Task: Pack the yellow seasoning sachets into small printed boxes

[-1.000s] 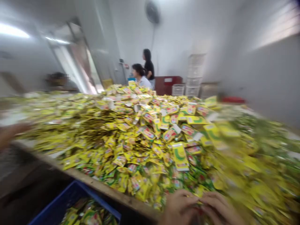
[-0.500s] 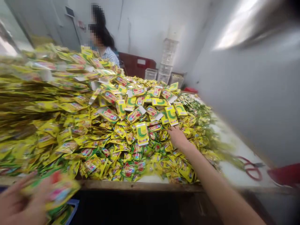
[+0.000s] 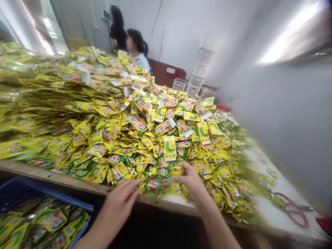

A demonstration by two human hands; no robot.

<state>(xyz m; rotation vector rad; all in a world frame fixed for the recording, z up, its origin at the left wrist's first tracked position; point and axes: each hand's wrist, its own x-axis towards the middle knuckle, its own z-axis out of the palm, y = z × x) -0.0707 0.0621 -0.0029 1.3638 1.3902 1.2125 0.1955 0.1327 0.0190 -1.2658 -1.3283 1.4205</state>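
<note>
Two hands reach over the near edge of a sachet pile point(image 3: 111, 138), low and fairly close together. The right hand point(image 3: 190, 180) is the nearer to a small yellow sachet point(image 3: 177, 169), which lies right at its fingertips with its long axis running roughly left to right. Those fingers point(image 3: 181, 178) are curled narrow, with the thumb close by, but whether they pinch the sachet I cannot tell. The left hand point(image 3: 120, 200) sits well to the left of it, its fingers point(image 3: 132, 185) spread wide and holding nothing, their tips just over the wooden table edge point(image 3: 77, 181). Just beyond the right hand, a larger sachet point(image 3: 169, 148) lies with its long axis pointing far. A blue crate point(image 3: 52, 190) of sachets sits below the edge at near left, and red-handled scissors point(image 3: 293, 211) lie on the white tabletop point(image 3: 281, 188) at right. At the far end, a seated person point(image 3: 136, 48) and a standing person point(image 3: 116, 31) are beyond the pile.
</note>
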